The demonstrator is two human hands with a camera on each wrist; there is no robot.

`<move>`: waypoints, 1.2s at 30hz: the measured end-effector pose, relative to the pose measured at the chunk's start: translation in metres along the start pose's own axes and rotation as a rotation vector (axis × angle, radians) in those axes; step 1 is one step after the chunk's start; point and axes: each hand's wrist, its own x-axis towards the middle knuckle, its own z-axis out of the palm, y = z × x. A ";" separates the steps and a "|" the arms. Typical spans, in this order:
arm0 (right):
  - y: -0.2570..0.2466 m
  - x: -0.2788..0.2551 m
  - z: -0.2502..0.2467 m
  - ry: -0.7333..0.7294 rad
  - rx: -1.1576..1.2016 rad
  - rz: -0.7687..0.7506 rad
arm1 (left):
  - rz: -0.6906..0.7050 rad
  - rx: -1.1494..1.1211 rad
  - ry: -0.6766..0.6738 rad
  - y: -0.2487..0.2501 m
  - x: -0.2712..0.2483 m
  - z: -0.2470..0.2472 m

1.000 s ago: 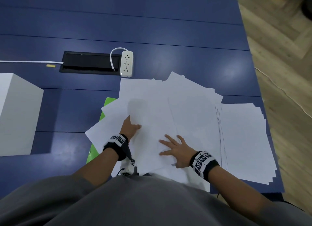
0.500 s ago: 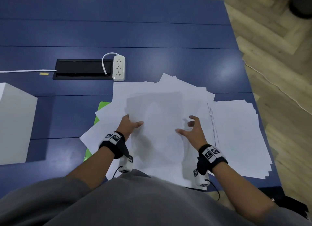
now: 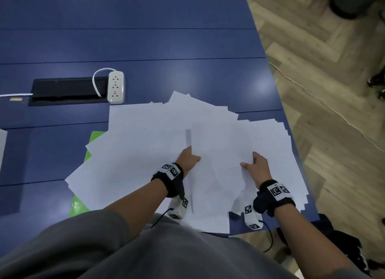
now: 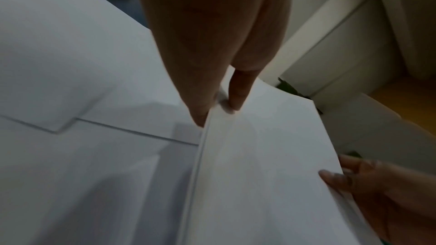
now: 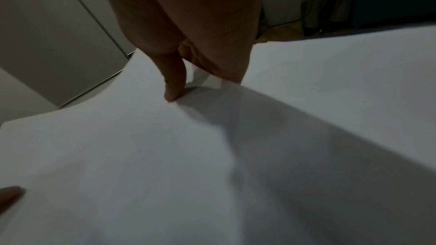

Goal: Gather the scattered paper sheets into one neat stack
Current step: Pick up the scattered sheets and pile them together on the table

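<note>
A thin bundle of white paper sheets [image 3: 218, 166] is held between my two hands a little above the blue table [image 3: 145, 43]. My left hand [image 3: 193, 158] pinches its left edge, the thumb on top [image 4: 219, 103]. My right hand [image 3: 250, 162] grips the right edge, with its thumb [image 5: 174, 85] pressed on the top sheet. Loose sheets [image 3: 135, 154] fan out to the left and behind. A rough stack [image 3: 279, 154] lies at the right, partly under the held bundle.
A green folder [image 3: 94, 138] pokes out from under the loose sheets at the left. A white power strip [image 3: 116, 86] lies beside a black cable tray [image 3: 62, 90]. A white box [image 3: 2, 149] shows at the left edge. The table's right edge [image 3: 291, 133] runs close to the stack.
Both hands have lifted the bundle off the spread and carried it to the right, over the edge of the right-hand stack. The view has swung right, so the white box has almost left the frame.
</note>
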 end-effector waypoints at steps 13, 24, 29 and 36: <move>0.024 0.050 -0.092 0.224 -0.373 0.064 | -0.107 0.650 -0.106 0.027 0.065 0.128; 0.048 0.067 -0.090 0.259 -0.801 0.082 | 0.037 0.548 -0.005 0.012 0.075 0.160; 0.049 0.060 -0.076 0.164 -0.899 -0.072 | 0.017 0.467 0.042 0.008 0.073 0.162; 0.047 0.045 -0.041 -0.166 -0.813 -0.275 | 0.099 0.489 -0.013 0.017 0.059 0.156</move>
